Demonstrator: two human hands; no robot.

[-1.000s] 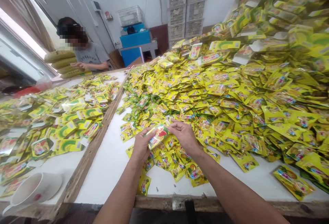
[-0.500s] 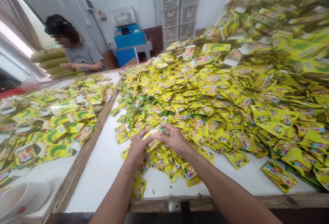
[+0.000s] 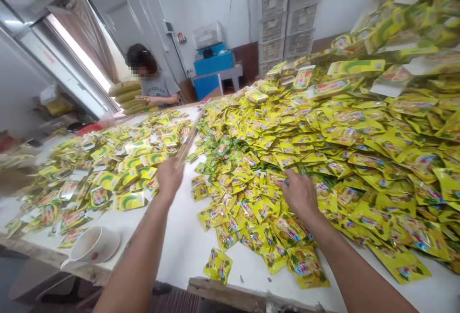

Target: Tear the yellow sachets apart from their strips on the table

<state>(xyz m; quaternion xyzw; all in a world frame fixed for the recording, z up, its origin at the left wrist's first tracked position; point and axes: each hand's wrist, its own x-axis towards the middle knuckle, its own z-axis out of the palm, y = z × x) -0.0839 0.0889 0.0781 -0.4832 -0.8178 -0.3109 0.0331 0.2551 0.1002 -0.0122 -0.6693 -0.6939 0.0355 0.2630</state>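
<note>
My left hand (image 3: 170,179) is over the wooden divider strip (image 3: 187,147), at the right edge of a heap of small yellow-green cardboard boxes (image 3: 129,202). Its fingers are smeared and turned away from view, so whether it holds anything is unclear. Among the shiny yellow sachets (image 3: 262,210) on the right side, my right hand (image 3: 302,193) has its thumb and fingers drawn together on a sachet (image 3: 277,179), only partly visible. Loose sachets lie below it near the front edge, one of them a single sachet (image 3: 217,265) set apart.
A white mug (image 3: 95,246) stands at the front left of the white tabletop (image 3: 179,241). More flattened or open boxes (image 3: 391,80) top the tall heap at the right. Across the table sits a person (image 3: 158,85). Stacked crates (image 3: 273,20) and blue boxes (image 3: 213,63) stand behind.
My hands were together around a small box; now they are apart. The left has moved to the divider, the right onto the sachet heap. The small box is no longer visible between them. The view has swung left.
</note>
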